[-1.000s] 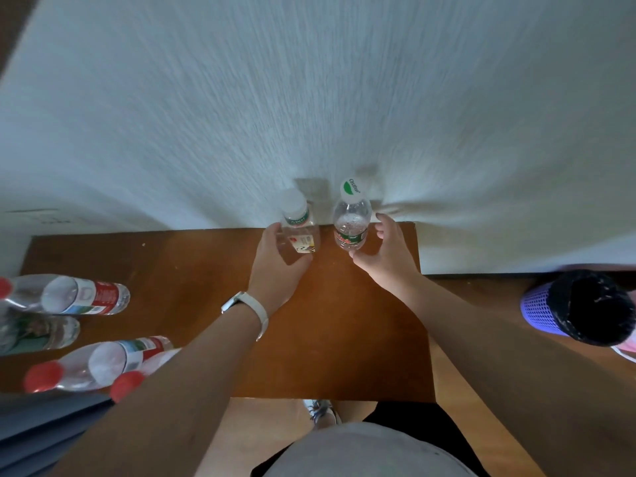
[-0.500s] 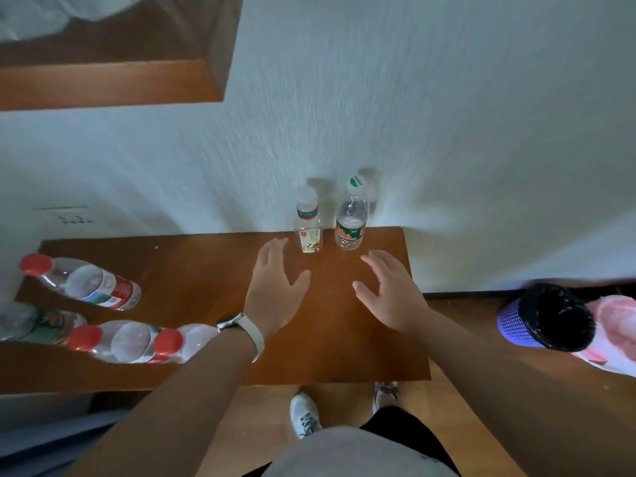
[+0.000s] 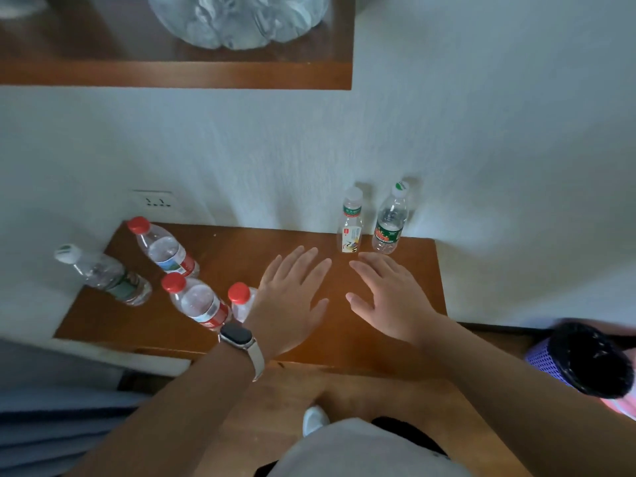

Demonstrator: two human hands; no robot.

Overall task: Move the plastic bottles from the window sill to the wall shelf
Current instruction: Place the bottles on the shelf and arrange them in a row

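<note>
Forearms are reaching in from the bottom edge, and we are noting a watch (image 3: 237, 335) with a pale strap sitting on the left wrist. Left hand (image 3: 292, 301) is hovering palm-down over the brown wooden shelf (image 3: 241, 249), fingers spread and holding nothing. Right hand (image 3: 389, 301) is hovering beside it in the same way, fingers splayed, empty; the two hands are lying close together with a narrow gap between them.

Right of the right forearm, down at floor level, we are seeing a purple mesh bin (image 3: 578, 359) with a dark liner.

Just left of the left wrist a small red-capped bottle (image 3: 241, 302) is standing partly hidden behind the hand, and another red-capped bottle with a red label (image 3: 198, 302) is standing next to it. Farther left a bottle with a white cap and green label (image 3: 106, 275) is standing near the shelf's left edge, and behind these a third red-capped bottle (image 3: 163, 249).

Beyond the fingertips, against the white wall, two bottles are standing upright side by side, clear of both hands: a white-capped bottle with a pale label (image 3: 351, 223) ahead of the gap between the hands, and a clear bottle with a green label (image 3: 390, 222) ahead of the right hand.

Far left of these, a wall socket (image 3: 153, 201) is showing. High above the left hand, an upper wooden shelf (image 3: 179, 74) is carrying a crumpled clear plastic bag (image 3: 237, 18).
</note>
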